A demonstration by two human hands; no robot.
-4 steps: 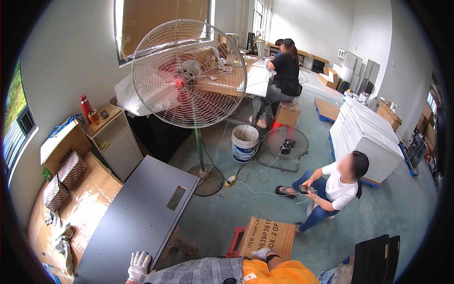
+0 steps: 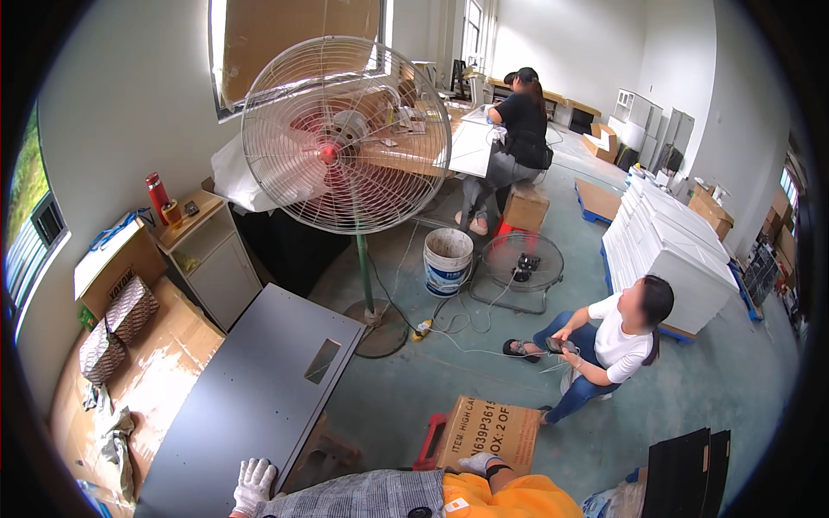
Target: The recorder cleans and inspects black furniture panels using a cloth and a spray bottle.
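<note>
I see almost no change from a moment ago: my left hand stays flat on the grey panel, grip open, right hand on the cardboard box.

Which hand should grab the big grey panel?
Probably the left hand: its white glove already rests on the grey panel. The right hand is over by the cardboard box.

Bright, even daylight enters from windows at 12 and 9 o'clock. Shadows are soft. Fisheye bending and dark vignette ring the rim; focus stays sharp.
</note>
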